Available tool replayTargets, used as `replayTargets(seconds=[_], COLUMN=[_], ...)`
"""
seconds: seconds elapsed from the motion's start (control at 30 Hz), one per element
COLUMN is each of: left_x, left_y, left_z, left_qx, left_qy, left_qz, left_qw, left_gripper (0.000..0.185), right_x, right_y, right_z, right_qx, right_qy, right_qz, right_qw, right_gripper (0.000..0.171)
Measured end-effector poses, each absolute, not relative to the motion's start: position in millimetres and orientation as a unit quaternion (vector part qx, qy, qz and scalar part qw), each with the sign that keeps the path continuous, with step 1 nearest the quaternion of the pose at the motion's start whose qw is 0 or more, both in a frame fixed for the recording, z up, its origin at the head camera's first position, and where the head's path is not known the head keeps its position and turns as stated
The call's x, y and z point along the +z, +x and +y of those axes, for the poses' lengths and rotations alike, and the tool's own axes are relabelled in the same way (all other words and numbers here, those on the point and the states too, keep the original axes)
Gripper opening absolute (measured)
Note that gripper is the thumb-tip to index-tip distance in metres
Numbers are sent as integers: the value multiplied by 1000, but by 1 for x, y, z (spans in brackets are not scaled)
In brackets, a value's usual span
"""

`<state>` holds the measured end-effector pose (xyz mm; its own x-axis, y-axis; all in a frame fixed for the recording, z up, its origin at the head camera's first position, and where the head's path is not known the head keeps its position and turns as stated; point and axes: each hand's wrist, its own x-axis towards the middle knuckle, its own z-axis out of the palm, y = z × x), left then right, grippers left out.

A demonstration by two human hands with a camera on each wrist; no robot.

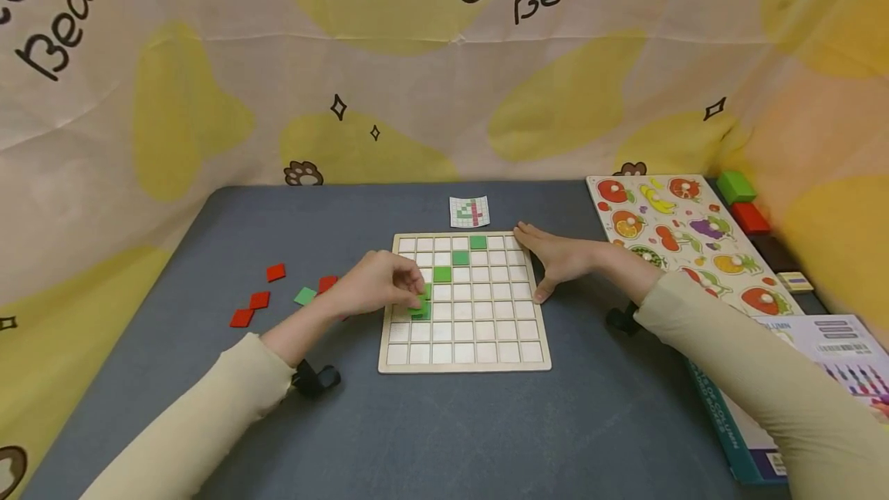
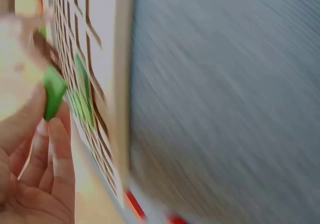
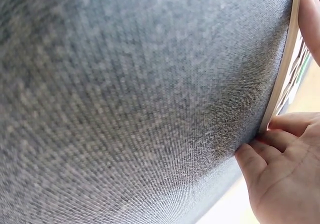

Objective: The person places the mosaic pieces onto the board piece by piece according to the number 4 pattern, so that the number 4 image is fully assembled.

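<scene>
A small green tile (image 1: 420, 307) sits pinched in the fingertips of the left hand (image 1: 378, 284), just over the left part of the wooden grid board (image 1: 464, 363), low on a diagonal that three other green tiles (image 1: 459, 258) already trace up toward the far right of the grid. The left wrist view shows the tile (image 2: 53, 92) tipped on edge between thumb and fingers, close to the board's cells, which looks like a grip chosen for lowering it squarely into one recess.

The right hand (image 1: 556, 257) lies flat and holds nothing, fingers straight along the board's right edge with the thumb against the frame. Judging by that contact, it seems to brace the board so it cannot slide on the cloth.

Just beyond the board's far edge lies a small pattern card (image 1: 469, 211), facing the person, probably kept there for easy reference. To the left on the grey table (image 1: 208, 253) lie loose red tiles (image 1: 259, 300) and one spare green tile (image 1: 304, 296), within the left hand's reach. On the right rest a fruit puzzle board (image 1: 677, 234), coloured blocks (image 1: 736, 187) and a printed box (image 1: 833, 346).
</scene>
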<state>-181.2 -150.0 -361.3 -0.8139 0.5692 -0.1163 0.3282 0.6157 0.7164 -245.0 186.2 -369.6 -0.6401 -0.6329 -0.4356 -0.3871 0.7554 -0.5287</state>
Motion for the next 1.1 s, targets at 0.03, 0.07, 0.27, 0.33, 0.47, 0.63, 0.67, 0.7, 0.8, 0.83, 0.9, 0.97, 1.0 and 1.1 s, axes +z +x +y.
replayTargets(seconds=[0.03,0.07,0.27,0.33,0.47,0.63,0.67,0.7,0.8,0.83,0.9,0.97,1.0,1.1], left_x=[-362,-362,-365,-365,-365,-367,-367,-368,-367,-366,-364,-360,-358,-352], left_y=[-181,-181,-180,-180,-180,-182,-182,-182,-182,-183,-184,-186,-188,-191], left_z=[-142,-136,-115,-114,-112,-110,-110,-110,-115,-119,-130,-145,-155,-191], left_qx=[359,358,336,329,295,241,233,228,226,230,241,254,260,266], left_qy=[259,264,288,284,283,311,319,323,334,333,326,305,293,252], left_qz=[880,879,881,885,898,909,910,910,908,907,908,912,914,926], left_qw=[170,171,166,166,162,134,128,125,118,116,110,106,102,92], left_gripper=[12,12,13,12,10,9,11,12,17,19,20,20,19,16], right_x=[-370,-369,-369,-369,-369,-369,-369,-369,-370,-370,-370,-370,-370,-370], right_y=[-245,-245,-244,-244,-244,-244,-244,-244,-244,-244,-244,-244,-244,-244], right_z=[186,186,185,185,185,185,185,185,185,186,186,187,187,186], right_qx=[-198,-198,-199,-200,-200,-201,-201,-201,-201,-201,-204,-205,-206,-205], right_qy=[-288,-288,-289,-290,-289,-289,-289,-289,-288,-287,-287,-286,-286,-288], right_qz=[884,884,884,884,884,884,884,884,883,884,883,883,883,882], right_qw=[311,311,309,309,308,308,309,309,310,310,310,310,310,312], right_gripper=[127,127,126,126,126,126,126,126,126,126,126,126,126,126])
